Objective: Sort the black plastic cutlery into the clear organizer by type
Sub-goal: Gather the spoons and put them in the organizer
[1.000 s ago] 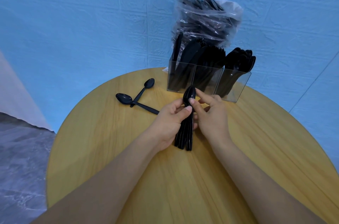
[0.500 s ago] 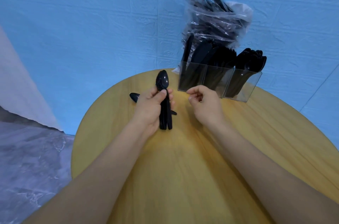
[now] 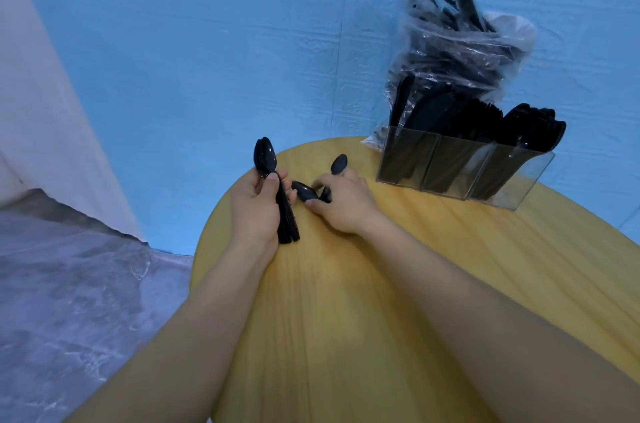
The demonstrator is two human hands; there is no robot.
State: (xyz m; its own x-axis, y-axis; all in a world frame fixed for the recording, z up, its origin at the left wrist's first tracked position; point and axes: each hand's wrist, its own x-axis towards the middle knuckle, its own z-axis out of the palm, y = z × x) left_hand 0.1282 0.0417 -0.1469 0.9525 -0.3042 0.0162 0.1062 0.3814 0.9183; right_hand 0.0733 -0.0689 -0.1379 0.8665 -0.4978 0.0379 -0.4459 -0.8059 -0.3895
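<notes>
My left hand (image 3: pixel 254 211) grips a stack of black plastic spoons (image 3: pixel 266 158), bowls up, handles resting near the table's left edge. My right hand (image 3: pixel 343 204) lies over two loose black spoons on the table: one bowl (image 3: pixel 304 190) shows by the thumb, another bowl (image 3: pixel 339 163) pokes out past the fingers. Whether the fingers are closed on them is hidden. The clear organizer (image 3: pixel 460 177) stands at the back right, its three compartments full of black cutlery.
A clear plastic bag (image 3: pixel 460 52) stuffed with more black cutlery leans behind the organizer. The round wooden table (image 3: pixel 433 267) ends just left of my left hand. Grey floor lies to the left, and a blue sheet hangs behind.
My right hand has left the spoon stack and moved left onto the two loose spoons. My left hand carried the stack left, toward the table edge. The camera view swung left.
</notes>
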